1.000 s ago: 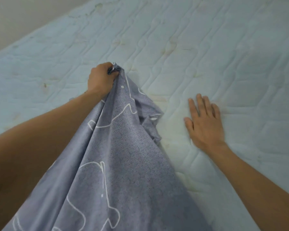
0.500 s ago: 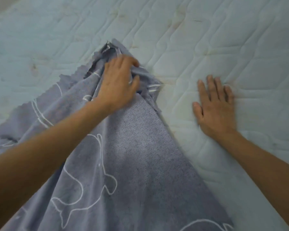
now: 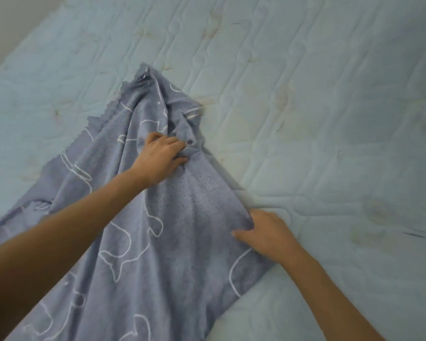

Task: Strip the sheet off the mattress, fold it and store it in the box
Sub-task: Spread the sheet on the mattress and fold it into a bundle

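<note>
**Sheet tapers away from the person, left hand nearer its tip**

The sheet point(image 3: 182, 217) lies bunched on the bare mattress point(image 3: 330, 94), its long axis running from the person out to a narrow far tip. The left hand point(image 3: 160, 156) clutches a fistful of it nearer that tip. The right hand point(image 3: 263, 232) pinches its right edge, closer in.

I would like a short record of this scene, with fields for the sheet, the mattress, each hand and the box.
sheet: grey-blue, white whale outlines, bunched up, lying on the mattress
mattress: pale, quilted, stained, largely uncovered
left hand: grips a bunch of the sheet near its far end
right hand: holds the sheet's right edge, thumb on top
box: not in view
</note>
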